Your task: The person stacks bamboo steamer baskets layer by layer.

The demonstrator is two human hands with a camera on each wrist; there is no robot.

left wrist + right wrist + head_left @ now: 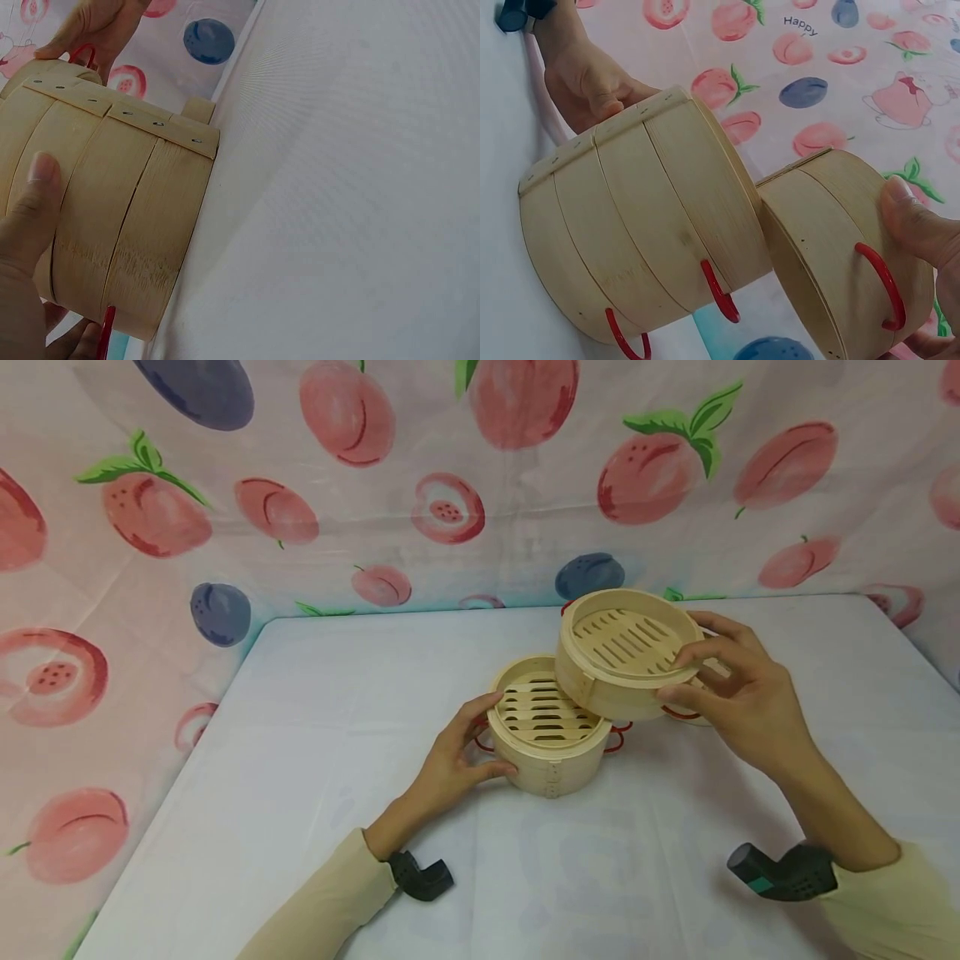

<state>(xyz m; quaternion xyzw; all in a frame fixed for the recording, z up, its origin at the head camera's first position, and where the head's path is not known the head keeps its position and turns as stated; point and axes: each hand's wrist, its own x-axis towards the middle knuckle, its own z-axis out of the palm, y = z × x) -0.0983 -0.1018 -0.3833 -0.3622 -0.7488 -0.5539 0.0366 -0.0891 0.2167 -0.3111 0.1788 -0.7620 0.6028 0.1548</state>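
A round bamboo steamer basket (pixel 551 768) with a slatted base and red handles stands on the table. My left hand (pixel 457 747) grips its left side, the thumb (pixel 41 187) on the outer wall and the fingers round the far side. My right hand (pixel 750 693) holds a second bamboo steamer basket (pixel 607 689) by its right rim, thumb outside. This raised basket is tilted and overlaps the back right of the standing one. In the right wrist view a red handle (pixel 885 285) shows on its wall, and the standing basket's wall (pixel 622 217) has two red handles.
A white cloth covers the table (pixel 315 777). Behind it hangs a fruit-print curtain (pixel 517 510). Part of another pale bamboo piece (pixel 702 720) shows behind the right hand. Dark wrist cameras (pixel 423 878) sit on both wrists.
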